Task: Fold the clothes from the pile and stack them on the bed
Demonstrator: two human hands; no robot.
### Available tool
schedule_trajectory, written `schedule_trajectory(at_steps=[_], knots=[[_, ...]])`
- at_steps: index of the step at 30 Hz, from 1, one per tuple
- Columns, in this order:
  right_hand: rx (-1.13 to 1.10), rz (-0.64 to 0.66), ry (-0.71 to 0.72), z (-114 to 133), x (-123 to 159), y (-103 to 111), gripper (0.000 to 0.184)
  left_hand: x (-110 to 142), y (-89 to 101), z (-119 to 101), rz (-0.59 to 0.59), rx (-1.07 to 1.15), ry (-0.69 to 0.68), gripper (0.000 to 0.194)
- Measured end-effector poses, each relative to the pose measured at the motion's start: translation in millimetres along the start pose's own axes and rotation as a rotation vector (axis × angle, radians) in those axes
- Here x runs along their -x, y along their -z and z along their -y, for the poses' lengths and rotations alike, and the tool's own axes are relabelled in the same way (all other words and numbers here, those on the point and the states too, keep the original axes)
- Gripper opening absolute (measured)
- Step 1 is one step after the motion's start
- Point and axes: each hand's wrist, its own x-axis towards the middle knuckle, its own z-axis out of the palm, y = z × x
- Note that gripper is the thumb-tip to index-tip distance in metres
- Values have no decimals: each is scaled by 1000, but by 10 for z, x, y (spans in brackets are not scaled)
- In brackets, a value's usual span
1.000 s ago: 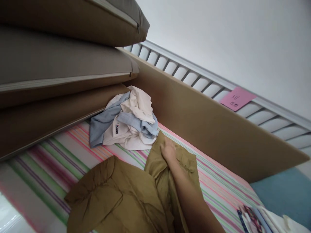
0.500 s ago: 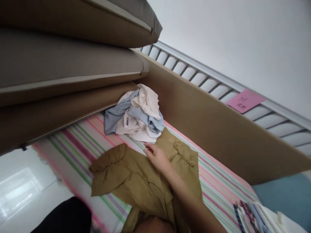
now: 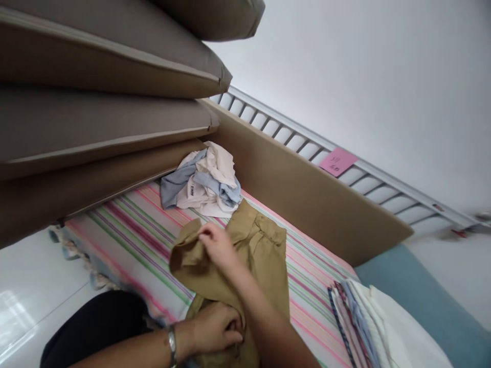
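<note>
A pair of olive-brown pants (image 3: 264,255), its fabric gathered in seams near the far end, lies on the striped bedspread (image 3: 141,240). My right hand (image 3: 218,248) reaches across it and pinches the edge of the left part, which is lifted and curled over toward the right part. Lower down, my left hand (image 3: 218,327), with a silver bracelet at the wrist, has its fingers curled into the cloth near the bottom of the frame. Just beyond the pants sits a crumpled heap of white and light blue clothes (image 3: 207,179).
Thick grey-brown cushions (image 3: 115,112) are stacked at the left. A tan board (image 3: 307,204) runs along the white slatted rail (image 3: 291,138), where a pink note (image 3: 337,162) hangs. Folded clothes (image 3: 360,317) stand at the lower right beside a blue-green surface (image 3: 422,296).
My right hand has taken hold of the left part of the pants and lifted its edge inward. My left hand has come up into view on the cloth. The view has shifted.
</note>
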Motion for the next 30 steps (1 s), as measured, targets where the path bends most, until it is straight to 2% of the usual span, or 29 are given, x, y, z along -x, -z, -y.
schedule_trajectory(at_steps=[2,4,6,8,10,12,15,17,20,23,25,28,30], knots=[[-243,-191,-57,137,315,633,7,160,48,-76,-30,-103,-38,9],[-498,-394,-95,194,757,1221,8,373,87,-141,-99,-97,-105,13],[-669,-588,-84,145,1232,1658,12,623,99,-144,-271,-39,-135,16],[-745,-753,-89,30,1641,1897,18,880,78,-51,-550,9,-90,18],[-796,-844,-113,-81,1924,1961,22,1107,32,130,-803,72,16,22],[-870,-870,-141,-134,2077,1924,23,1273,-30,350,-940,166,132,31],[-957,-861,-145,-92,2146,1856,22,1389,-136,609,-980,318,281,40],[-952,-846,-118,-19,2147,1879,21,1393,-202,667,-968,401,363,45],[-919,-852,-104,93,2127,2041,19,1342,-263,570,-941,496,452,47],[-855,-830,-151,148,2089,2289,22,1264,-258,344,-897,561,500,41],[-734,-821,-184,102,2081,2431,27,1213,-231,202,-925,574,521,37],[-330,-858,-251,-175,2185,2498,26,1160,-197,95,-983,600,516,33],[-13,-804,-331,-496,2374,2424,17,1150,-188,116,-947,646,475,30]])
